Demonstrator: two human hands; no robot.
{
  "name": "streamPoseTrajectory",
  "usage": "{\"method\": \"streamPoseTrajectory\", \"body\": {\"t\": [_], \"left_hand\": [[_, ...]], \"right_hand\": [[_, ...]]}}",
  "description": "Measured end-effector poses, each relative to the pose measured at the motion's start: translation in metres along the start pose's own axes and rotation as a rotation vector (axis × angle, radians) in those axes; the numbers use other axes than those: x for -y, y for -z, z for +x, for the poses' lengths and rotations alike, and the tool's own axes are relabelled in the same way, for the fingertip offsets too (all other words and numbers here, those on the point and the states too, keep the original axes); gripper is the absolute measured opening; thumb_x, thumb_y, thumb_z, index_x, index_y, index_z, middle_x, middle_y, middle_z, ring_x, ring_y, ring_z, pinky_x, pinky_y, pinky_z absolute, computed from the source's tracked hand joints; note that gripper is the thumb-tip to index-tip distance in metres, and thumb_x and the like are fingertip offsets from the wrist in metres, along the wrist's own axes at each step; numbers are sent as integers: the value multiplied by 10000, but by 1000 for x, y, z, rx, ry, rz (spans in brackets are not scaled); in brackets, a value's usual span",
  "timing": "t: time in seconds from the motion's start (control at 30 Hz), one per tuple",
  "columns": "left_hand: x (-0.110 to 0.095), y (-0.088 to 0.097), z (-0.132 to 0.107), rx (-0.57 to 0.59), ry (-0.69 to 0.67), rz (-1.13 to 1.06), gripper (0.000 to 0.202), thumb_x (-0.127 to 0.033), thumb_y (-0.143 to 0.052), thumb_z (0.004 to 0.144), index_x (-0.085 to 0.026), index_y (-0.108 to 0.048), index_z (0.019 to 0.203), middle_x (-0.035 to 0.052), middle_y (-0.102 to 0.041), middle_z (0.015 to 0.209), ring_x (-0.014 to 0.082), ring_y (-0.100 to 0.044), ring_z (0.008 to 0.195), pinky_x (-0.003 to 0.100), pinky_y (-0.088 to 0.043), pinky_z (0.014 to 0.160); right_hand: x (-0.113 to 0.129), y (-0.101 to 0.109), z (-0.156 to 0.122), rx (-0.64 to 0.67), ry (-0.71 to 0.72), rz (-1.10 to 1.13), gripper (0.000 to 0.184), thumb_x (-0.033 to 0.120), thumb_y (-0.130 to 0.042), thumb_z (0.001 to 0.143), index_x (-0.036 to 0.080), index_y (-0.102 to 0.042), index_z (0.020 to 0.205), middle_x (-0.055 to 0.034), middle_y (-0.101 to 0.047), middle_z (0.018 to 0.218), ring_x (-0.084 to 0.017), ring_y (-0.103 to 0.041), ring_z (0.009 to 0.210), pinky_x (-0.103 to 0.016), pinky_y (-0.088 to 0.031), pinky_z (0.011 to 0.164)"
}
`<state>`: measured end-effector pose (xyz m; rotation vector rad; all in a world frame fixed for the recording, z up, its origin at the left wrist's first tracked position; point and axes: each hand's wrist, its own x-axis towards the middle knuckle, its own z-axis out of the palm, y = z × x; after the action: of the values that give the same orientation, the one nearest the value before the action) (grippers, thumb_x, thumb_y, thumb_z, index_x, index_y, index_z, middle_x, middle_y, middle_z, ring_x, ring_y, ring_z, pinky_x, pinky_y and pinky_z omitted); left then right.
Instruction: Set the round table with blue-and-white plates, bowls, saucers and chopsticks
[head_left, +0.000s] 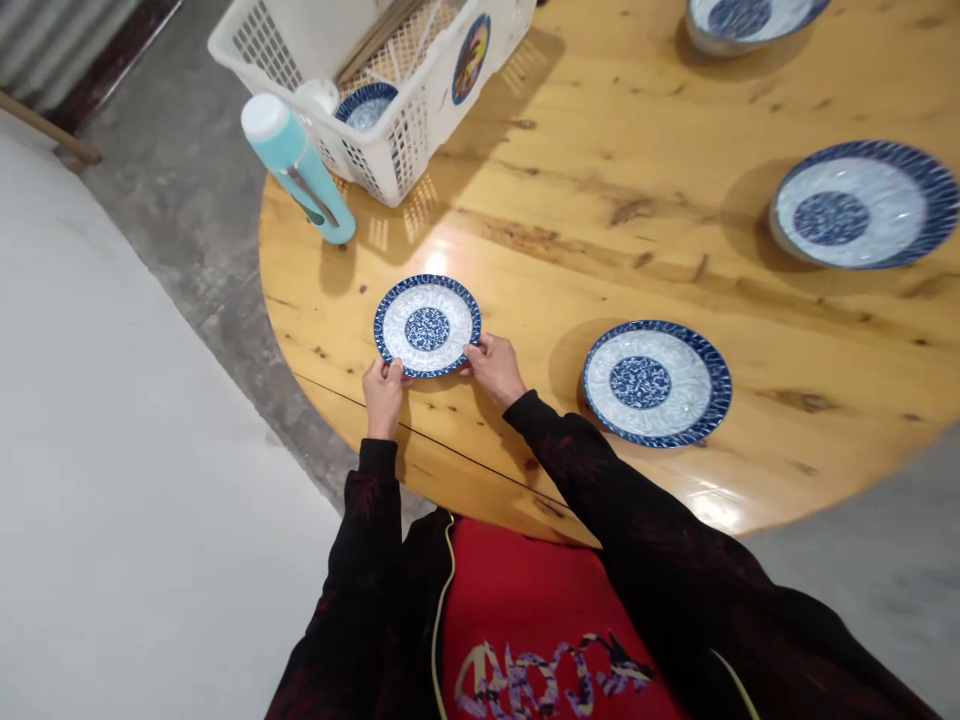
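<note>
A small blue-and-white patterned plate lies flat on the round wooden table, near its front left edge. My left hand grips the plate's near left rim. My right hand grips its near right rim. Both sleeves are black.
A second blue-and-white plate lies to the right, a third further right, and a fourth at the top edge. A white plastic basket holding dishes stands at the back left, a teal bottle beside it. Grey floor surrounds the table.
</note>
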<state>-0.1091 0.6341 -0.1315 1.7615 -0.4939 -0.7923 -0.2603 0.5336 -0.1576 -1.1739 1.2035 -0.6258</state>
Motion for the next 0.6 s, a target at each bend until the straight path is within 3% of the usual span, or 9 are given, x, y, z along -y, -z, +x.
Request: {"method": "streamPoseTrajectory", "body": {"t": [0.27, 0.6], "left_hand": [[0, 10, 16, -20, 18, 28, 253, -358, -620, 804, -199, -459, 691, -62, -376, 626, 104, -505, 596, 270, -583, 614], [-1, 15, 18, -1, 12, 38, 245, -364, -619, 809, -201, -462, 715, -53, -443, 654, 109, -549, 619, 266, -585, 633]], "right_hand": [[0, -13, 5, 22, -11, 17, 126, 310, -581, 771, 193, -575, 725, -9, -640, 612, -179, -654, 532, -285, -578, 538], [3, -17, 4, 17, -17, 25, 124, 305, -600, 782, 202, -560, 725, -6, -649, 631, -185, -670, 569, -282, -585, 544]]}}
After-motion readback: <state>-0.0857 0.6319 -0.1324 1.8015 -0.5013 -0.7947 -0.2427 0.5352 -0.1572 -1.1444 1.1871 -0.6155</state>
